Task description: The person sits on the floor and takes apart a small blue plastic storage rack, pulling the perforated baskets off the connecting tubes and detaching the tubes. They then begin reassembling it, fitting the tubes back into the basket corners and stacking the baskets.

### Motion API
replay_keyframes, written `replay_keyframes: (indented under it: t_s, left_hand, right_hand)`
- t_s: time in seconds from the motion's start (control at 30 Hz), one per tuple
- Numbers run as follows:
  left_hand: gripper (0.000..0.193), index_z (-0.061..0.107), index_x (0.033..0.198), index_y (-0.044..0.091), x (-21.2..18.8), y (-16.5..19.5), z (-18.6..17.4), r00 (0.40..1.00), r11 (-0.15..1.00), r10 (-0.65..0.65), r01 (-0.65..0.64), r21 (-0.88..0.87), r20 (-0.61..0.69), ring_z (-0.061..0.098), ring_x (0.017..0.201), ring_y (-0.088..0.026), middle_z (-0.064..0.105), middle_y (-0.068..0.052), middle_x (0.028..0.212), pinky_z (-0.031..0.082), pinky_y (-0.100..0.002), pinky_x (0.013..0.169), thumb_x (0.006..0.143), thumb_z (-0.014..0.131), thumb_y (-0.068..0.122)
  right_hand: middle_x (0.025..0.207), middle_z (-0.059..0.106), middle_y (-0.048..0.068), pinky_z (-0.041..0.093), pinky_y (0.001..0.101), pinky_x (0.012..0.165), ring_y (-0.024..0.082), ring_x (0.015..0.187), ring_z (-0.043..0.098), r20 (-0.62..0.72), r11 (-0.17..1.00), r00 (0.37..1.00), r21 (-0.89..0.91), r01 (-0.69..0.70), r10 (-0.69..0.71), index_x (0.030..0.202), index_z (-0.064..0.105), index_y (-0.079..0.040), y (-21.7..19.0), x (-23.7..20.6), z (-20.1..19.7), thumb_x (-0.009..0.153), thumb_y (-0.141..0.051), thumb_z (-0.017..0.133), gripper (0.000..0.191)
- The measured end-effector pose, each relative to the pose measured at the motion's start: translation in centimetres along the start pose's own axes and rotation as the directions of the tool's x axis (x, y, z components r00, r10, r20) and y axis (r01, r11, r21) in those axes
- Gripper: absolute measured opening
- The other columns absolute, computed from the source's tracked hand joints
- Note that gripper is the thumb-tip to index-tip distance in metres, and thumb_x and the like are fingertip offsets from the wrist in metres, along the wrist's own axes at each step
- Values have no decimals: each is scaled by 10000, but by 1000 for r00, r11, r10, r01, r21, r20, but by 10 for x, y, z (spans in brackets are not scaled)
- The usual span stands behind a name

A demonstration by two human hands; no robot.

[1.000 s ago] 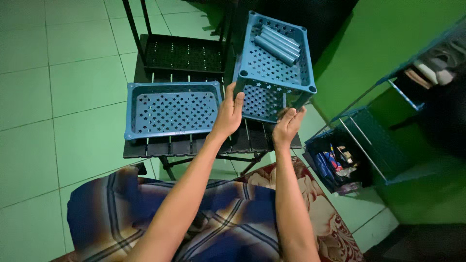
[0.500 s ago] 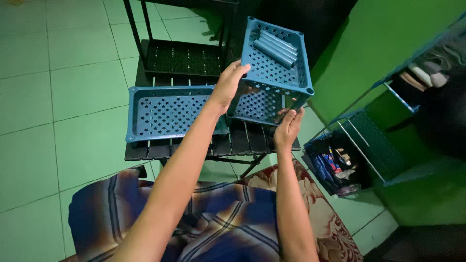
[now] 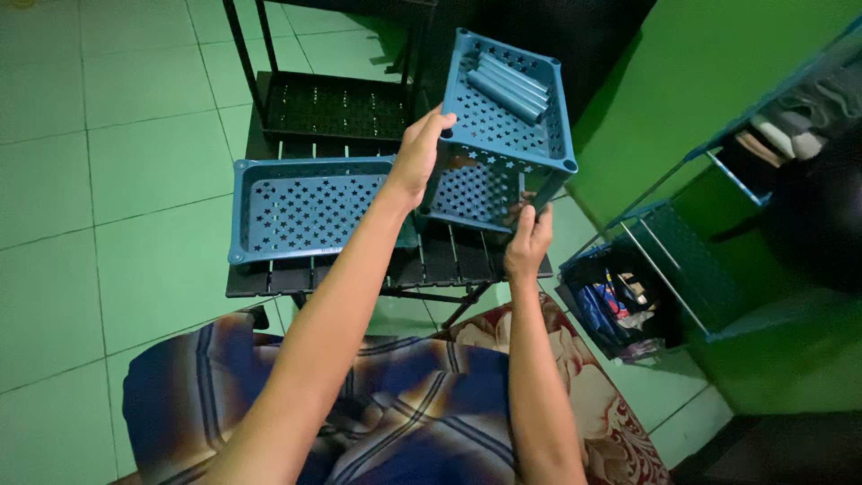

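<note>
A blue two-tier plastic rack with star-shaped holes is held up and tilted over a low black slatted table. Several loose blue tubes lie in its upper tray. My left hand grips the near left edge of the upper tray. My right hand holds the lower tray at its near right corner, by a leg post. A separate blue perforated tray lies flat on the table, to the left of the rack.
A black metal rack with a perforated shelf stands behind the table. A blue shelf unit with clutter in its lower bin stands at right against a green wall. A patterned rug and green floor tiles lie below; plaid cloth covers my lap.
My left hand has moved up from under the rack to its upper tray edge. The rack has tipped slightly and risen; my right hand has stayed at the lower corner.
</note>
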State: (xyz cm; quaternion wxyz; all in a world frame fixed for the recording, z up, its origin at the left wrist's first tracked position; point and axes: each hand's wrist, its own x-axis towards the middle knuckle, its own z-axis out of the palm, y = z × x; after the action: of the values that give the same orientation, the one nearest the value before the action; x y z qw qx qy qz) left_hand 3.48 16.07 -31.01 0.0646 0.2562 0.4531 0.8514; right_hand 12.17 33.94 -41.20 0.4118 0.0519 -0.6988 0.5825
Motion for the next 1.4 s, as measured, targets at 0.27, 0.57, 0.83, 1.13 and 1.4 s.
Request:
replay_keyframes:
  t_s: [0.27, 0.57, 0.83, 1.13, 1.4]
  left_hand:
    - [695, 437, 1558, 85, -25, -6, -15, 992, 956, 79, -48, 289, -97, 579, 1330, -236, 607, -127, 1408, 367, -392, 1171, 1047, 358, 548]
    - [387, 576, 1261, 1, -81, -49, -14, 955, 608, 272, -77, 790, -117, 619, 1113, -424, 629, -224, 1200, 492, -442, 946, 943, 685, 193]
    - [196, 568, 1096, -7, -77, -37, -14, 972, 628, 180, 6, 778, -153, 622, 948, -441, 620, -222, 1036, 487, -489, 772, 936, 609, 98]
    - [442, 489, 1335, -93, -69, -40, -9, 951, 572, 300, -113, 813, -79, 549, 1204, -492, 564, -306, 1290, 448, -475, 1007, 991, 612, 155]
    - [598, 404, 1432, -55, -84, -59, 16, 875, 636, 410, -72, 768, -258, 468, 1346, -431, 452, -266, 1414, 367, -495, 1176, 1015, 642, 302]
  right_hand:
    - [1003, 631, 40, 483, 270, 798, 120, 870, 576, -79, 996, 996, -82, -34, 28, 1240, 591, -2, -4, -9, 1, 1137, -233, 423, 304]
    - [1186, 641, 92, 495, 337, 992, 184, 1089, 609, -203, 947, 955, 282, -154, 216, 1276, 553, -13, 2, 14, -6, 1096, -298, 409, 366]
    - [954, 623, 50, 478, 363, 746, 186, 836, 554, 290, 541, 593, 244, -805, 751, 1150, 652, -23, 9, 36, -30, 1095, -295, 626, 279]
    - [895, 667, 69, 491, 342, 658, 174, 749, 582, 170, 626, 678, 277, -729, 715, 1101, 650, 54, 1, 7, -40, 1049, -229, 570, 299]
    - [785, 630, 34, 364, 240, 455, 90, 529, 472, 27, 726, 755, 255, -639, 655, 1100, 669, 50, 9, -19, -51, 1043, -252, 589, 317]
